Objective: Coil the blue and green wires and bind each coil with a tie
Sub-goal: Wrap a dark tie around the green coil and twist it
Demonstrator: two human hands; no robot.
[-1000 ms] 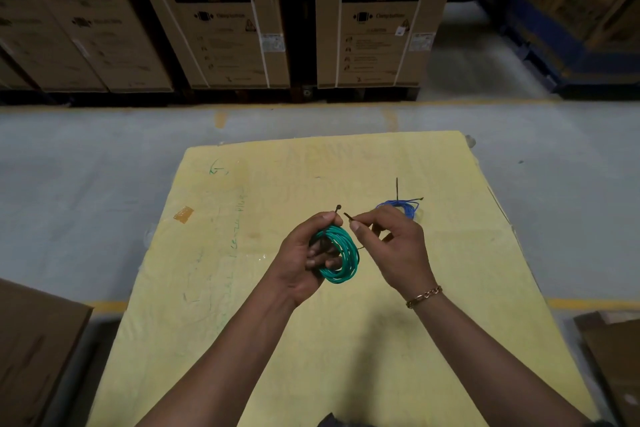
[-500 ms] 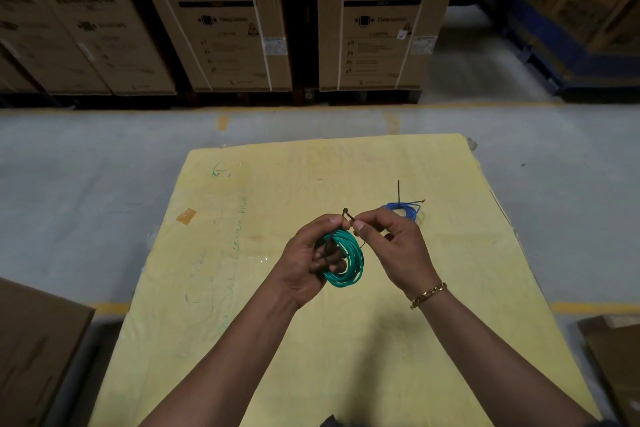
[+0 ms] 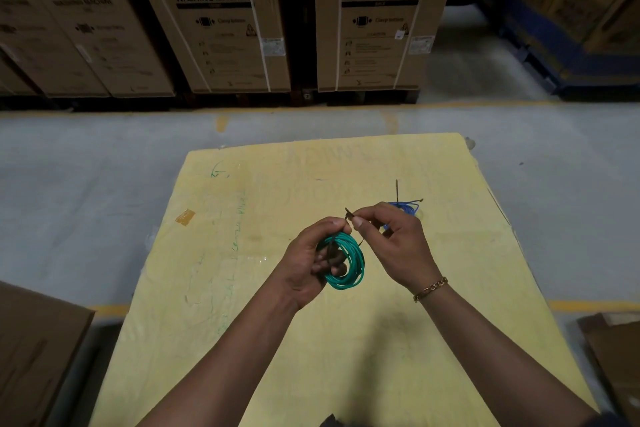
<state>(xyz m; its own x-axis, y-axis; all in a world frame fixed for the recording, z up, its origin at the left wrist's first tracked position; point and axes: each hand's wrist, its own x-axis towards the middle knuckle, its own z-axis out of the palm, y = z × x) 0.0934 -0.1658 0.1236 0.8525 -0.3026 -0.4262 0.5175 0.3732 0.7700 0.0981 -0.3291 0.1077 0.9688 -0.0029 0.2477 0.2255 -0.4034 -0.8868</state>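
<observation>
My left hand (image 3: 308, 262) grips the green wire coil (image 3: 349, 263) above the middle of the yellow table (image 3: 242, 288). A thin black tie (image 3: 348, 214) runs around the coil, and its two ends meet just above the coil. My right hand (image 3: 394, 241) pinches the tie there between thumb and forefinger, touching my left thumb. The blue wire coil (image 3: 407, 208) lies on the table behind my right hand, partly hidden by it, with a black tie tail sticking up from it.
Tall cardboard washing-machine boxes (image 3: 221, 17) stand across the grey floor beyond the table. A brown carton (image 3: 31, 350) sits at the lower left and another (image 3: 616, 357) at the lower right. Blue racking (image 3: 554, 38) lines the far right.
My right hand has moved left and brought its tie end to the end held at my left thumb; the gap between the two ends has closed.
</observation>
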